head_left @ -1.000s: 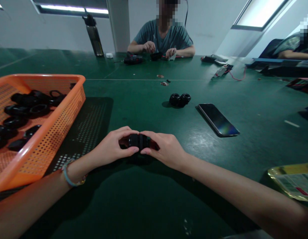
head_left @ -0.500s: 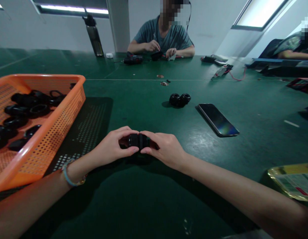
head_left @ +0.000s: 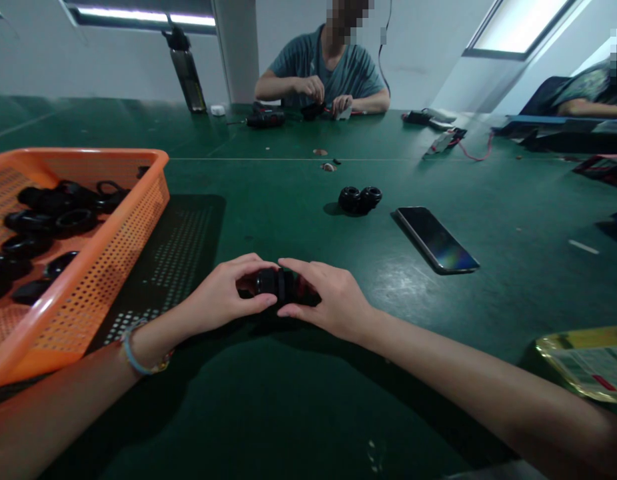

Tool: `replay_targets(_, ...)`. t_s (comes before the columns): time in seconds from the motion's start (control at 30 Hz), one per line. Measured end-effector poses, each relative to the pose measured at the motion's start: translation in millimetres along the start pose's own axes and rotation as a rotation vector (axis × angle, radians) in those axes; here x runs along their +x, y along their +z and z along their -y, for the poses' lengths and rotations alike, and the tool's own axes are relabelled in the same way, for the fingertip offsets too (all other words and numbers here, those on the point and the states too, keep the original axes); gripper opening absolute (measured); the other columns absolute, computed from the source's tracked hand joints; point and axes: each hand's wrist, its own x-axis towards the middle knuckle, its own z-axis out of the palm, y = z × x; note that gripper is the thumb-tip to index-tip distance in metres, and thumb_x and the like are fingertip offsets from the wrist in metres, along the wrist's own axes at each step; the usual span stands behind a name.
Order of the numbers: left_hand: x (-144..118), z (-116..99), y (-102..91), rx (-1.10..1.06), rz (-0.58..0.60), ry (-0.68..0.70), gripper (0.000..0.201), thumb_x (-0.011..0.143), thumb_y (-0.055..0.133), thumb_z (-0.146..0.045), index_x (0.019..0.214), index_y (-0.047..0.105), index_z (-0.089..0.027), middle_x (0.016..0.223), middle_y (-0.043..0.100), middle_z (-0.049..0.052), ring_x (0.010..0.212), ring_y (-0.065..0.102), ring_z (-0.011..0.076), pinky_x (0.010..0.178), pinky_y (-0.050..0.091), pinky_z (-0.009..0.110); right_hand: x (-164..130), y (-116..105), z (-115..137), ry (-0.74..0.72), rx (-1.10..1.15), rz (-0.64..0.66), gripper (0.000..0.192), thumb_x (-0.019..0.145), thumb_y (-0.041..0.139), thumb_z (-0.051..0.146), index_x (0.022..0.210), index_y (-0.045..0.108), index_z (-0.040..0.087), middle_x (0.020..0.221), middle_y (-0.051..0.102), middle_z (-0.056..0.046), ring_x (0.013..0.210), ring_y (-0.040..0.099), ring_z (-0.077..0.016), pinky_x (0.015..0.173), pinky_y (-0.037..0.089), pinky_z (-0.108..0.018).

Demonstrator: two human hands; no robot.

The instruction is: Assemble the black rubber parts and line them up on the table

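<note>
L hand (head_left: 224, 293) curled, grip pinching blk part (head_left: 267, 283); R hand (head_left: 337, 293) curled too, grip spread abt its R end.

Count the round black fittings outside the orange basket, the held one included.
3: one fitting in the left hand, the right hand around its other end; two fittings side by side on the table, left of the phone. Hands could hide more.
</note>
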Motion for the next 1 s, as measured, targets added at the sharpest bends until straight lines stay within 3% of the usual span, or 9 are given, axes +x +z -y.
replay_targets(0.17,-0.2,-0.4,0.4,0.023,0.0,0.014,0.035,0.07,0.061,-0.033,0.101,0.063,-0.016,0.087,0.053,0.002,0.071,0.055,0.0138,0.064,0.049,0.026,0.4,-1.0,1.7,-0.016,0.0,-0.07,0.038,0.078,0.065,0.033,0.109,0.054,0.013,0.088,0.065,-0.007,0.078,0.059,-0.0176,0.062,0.049,-0.028)
replay_targets(0.3,-0.4,-0.2,0.8,0.014,0.001,0.011,0.036,0.071,0.06,-0.033,0.102,0.062,-0.016,0.089,0.053,0.002,0.069,0.054,0.0131,0.061,0.048,0.024,0.5,-2.7,2.5,-0.029,-0.039,-0.1,0.028,0.077,0.066,0.029,0.1,0.058,0.016,0.093,0.063,-0.008,0.085,0.057,-0.0196,0.066,0.05,-0.031)
replay_targets(0.4,-0.2,0.1,0.1,0.031,0.005,0.01,0.037,0.07,0.06,-0.034,0.102,0.062,-0.016,0.089,0.053,0.002,0.068,0.053,0.013,0.06,0.048,0.025,0.5,-3.0,2.2,-0.028,-0.042,-0.095,0.029,0.076,0.066,0.03,0.101,0.057,0.018,0.102,0.062,-0.009,0.092,0.057,-0.0208,0.07,0.05,-0.033)
replay_targets(0.57,-0.2,0.0,-0.8,0.056,0.008,0.031,0.036,0.071,0.06,-0.034,0.102,0.062,-0.016,0.088,0.054,0.002,0.072,0.055,0.0149,0.065,0.049,0.027,0.4,-1.1,-0.1,-0.056,-0.007,-0.077,0.03,0.076,0.066,0.024,0.104,0.056,0.016,0.088,0.067,-0.007,0.08,0.059,-0.0177,0.066,0.049,-0.03)
replay_targets(1.0,0.1,-0.1,0.4,0.012,0.009,0.011,0.035,0.071,0.06,-0.033,0.101,0.062,-0.015,0.09,0.054,0.003,0.074,0.057,0.0156,0.065,0.05,0.028,0.3,-1.9,-1.3,-0.091,0.026,-0.122,0.026,0.079,0.064,0.02,0.104,0.059,0.014,0.091,0.069,-0.008,0.083,0.059,-0.0189,0.072,0.05,-0.033)
